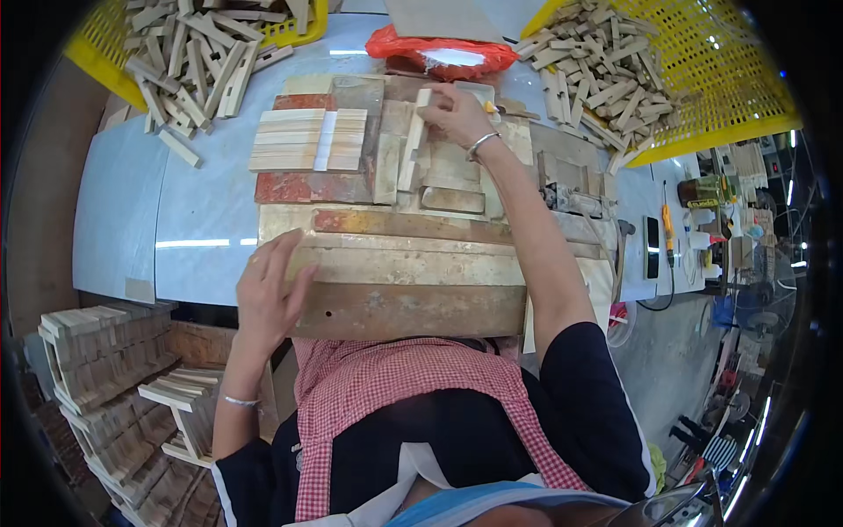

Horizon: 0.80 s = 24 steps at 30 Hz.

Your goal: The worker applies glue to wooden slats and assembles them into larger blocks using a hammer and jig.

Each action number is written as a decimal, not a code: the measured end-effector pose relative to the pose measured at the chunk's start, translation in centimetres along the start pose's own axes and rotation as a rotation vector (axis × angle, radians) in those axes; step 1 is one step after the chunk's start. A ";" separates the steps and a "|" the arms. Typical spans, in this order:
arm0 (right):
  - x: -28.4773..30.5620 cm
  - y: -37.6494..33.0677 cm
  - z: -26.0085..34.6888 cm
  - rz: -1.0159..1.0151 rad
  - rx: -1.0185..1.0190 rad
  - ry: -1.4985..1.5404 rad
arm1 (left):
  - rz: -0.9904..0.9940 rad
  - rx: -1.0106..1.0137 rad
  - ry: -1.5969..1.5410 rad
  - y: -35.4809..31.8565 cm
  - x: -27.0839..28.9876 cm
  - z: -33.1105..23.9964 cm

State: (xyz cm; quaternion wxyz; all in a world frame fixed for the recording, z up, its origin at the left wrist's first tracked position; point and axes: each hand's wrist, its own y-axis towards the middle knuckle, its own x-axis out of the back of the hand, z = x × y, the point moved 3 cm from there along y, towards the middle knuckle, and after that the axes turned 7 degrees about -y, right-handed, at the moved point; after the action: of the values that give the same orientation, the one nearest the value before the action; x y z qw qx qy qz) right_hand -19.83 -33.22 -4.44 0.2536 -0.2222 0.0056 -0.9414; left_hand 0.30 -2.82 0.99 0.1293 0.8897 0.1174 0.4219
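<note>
nearest is the checked apron [413, 379], red and white; low on the left stand stacks [110, 360] of pale wood; the left hand [266, 294] is empty, fingers spread and thumb out, at the left end of the brown plank [421, 309]; whether its fingertips touch the boards i cannot tell; beyond the plank runs a bar [413, 226] with worn red paint, and behind that lies a short block [452, 201];

to the right, well apart from the hands, a phone [651, 237] and an orange-handled tool [667, 227] lie on the table [114, 193]; left of the block is a lower stick [407, 173], and just past it is the stick [421, 114] in the right hand [456, 116], narrowed on it with thumb and fingers near its far end; to the left of these a row [288, 140] of pale sticks lies side by side;

farther off, a red bag [384, 44] sits between two yellow baskets [738, 101]; a left heap [202, 61] and a right heap [606, 79] of loose sticks spill from them onto the table.
</note>
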 end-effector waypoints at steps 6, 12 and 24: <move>-1.4 -0.5 1.5 0.093 -0.126 0.043 | 0.038 -0.088 -0.068 3.6 -3.2 -1.7; -0.9 -0.4 0.5 0.015 -0.139 0.015 | 0.065 -0.155 -0.125 6.2 -5.3 -2.3; -1.3 -2.0 0.5 -0.010 0.011 -0.220 | 0.077 -0.387 0.180 9.8 -12.0 -4.1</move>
State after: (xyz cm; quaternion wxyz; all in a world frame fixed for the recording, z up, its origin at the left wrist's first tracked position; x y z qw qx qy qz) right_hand -19.53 -30.81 -4.33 0.2493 -0.3226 -0.0286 -0.9127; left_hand -9.35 -15.27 -1.91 0.2702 0.8108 0.0111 0.5191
